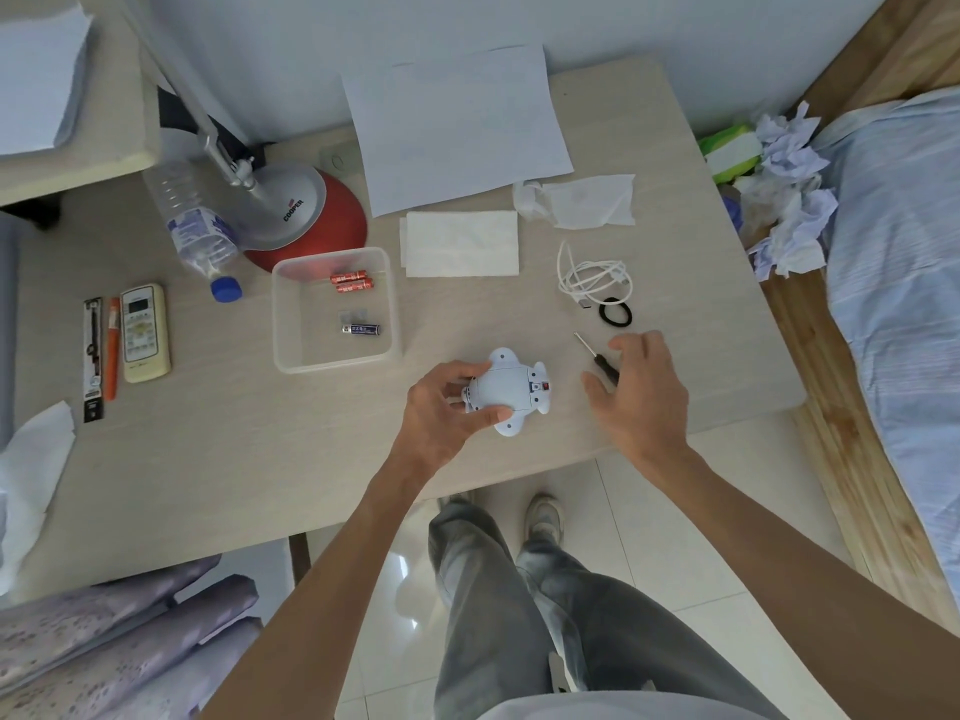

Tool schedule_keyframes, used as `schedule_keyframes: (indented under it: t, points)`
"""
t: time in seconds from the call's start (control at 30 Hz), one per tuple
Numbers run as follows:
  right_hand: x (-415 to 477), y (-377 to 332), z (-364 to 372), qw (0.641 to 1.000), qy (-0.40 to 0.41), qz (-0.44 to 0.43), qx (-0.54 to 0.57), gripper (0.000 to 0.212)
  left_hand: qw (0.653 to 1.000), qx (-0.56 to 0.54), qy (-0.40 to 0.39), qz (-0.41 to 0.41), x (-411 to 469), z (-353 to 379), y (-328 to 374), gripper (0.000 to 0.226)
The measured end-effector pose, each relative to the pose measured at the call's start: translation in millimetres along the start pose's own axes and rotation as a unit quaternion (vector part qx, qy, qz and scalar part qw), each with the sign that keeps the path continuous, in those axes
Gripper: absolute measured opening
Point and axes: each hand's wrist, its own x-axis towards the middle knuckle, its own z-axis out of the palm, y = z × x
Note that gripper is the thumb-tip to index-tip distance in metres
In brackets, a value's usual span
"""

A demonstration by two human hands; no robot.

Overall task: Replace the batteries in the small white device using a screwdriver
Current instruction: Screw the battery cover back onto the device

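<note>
White device [511, 392] gripped in left hand [441, 413] near front edge of table [332, 459], right hand [641, 392] loose-fingered over screwdriver [602, 363] just beside

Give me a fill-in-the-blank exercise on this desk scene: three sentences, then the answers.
1. The left hand grips the white device, while the right hand is spread above the black-handled ____.
2. The clear plastic box holds two orange batteries and one ____ battery.
3. A black hair tie lies right beside the coiled ____ cable.

Missing words: screwdriver; blue; white.
</note>
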Motion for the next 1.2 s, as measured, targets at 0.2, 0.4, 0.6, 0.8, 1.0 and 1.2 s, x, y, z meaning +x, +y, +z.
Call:
schedule_keyframes:
  t: [0.2, 0.4, 0.6, 0.8, 1.0, 1.2]
  points:
    - [-2.3, 3.3, 7.8, 0.999, -0.008, 0.018, -0.047, 0.023, 1.000, 0.001, 0.007, 0.003, -1.9, 1.6, -0.6, 0.062]
    - [-10.7, -20.4, -31.7, 0.992, -0.028, -0.047, 0.116, 0.017, 1.000, 0.018, 0.017, 0.012, -4.9, 4.2, -0.9, 0.064]
    - [-26.1, -36.5, -68.3, 0.978, -0.038, -0.154, 0.139, 0.009, 0.999, 0.031, 0.035, 0.021, -9.6, 8.1, -2.0, 0.066]
    - [-25.6, -35.9, -64.8, 0.976, -0.047, -0.192, 0.090, 0.006, 0.998, 0.032, 0.048, 0.023, -13.8, 13.2, -1.8, 0.065]
    - [-24.7, -36.3, -60.8, 0.975, -0.045, -0.209, 0.058, 0.006, 0.998, 0.036, 0.046, 0.016, -12.5, 15.7, 1.7, 0.066]
    - [-23.9, -38.4, -63.0, 0.974, -0.025, -0.220, 0.049, 0.005, 0.998, 0.039, 0.044, 0.009, -9.6, 15.8, 0.4, 0.064]
